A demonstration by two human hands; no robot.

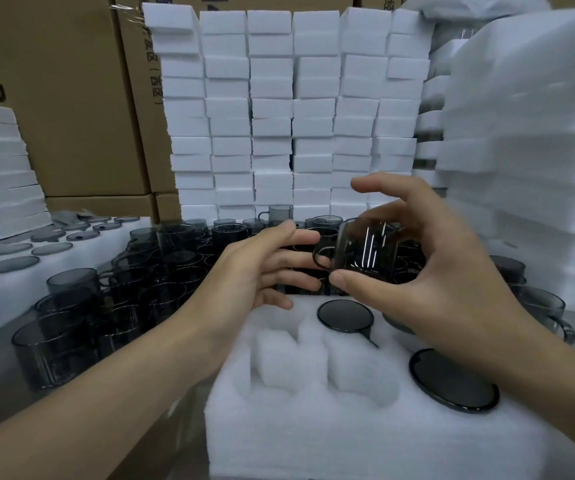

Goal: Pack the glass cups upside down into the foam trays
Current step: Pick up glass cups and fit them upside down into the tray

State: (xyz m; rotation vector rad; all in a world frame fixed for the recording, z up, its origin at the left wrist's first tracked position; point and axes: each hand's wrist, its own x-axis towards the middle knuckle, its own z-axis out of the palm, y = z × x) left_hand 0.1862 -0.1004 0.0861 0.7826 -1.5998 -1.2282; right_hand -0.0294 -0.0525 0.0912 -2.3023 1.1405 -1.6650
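Two cups sit base-up in the tray — a third cup hangs tilted above its far edge, pinched in your right hand; your left hand lies slack beside the handle. Turn it fully mouth-down, then lower squarely into a pocket.

A head-worn wide-angle view looks forward and down, close over the foam tray.

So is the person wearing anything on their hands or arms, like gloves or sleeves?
No. The left hand and right hand are bare: no gloves, rings or watch show. The left forearm and right forearm are uncovered as far as the picture's edge, with no sleeve in view.
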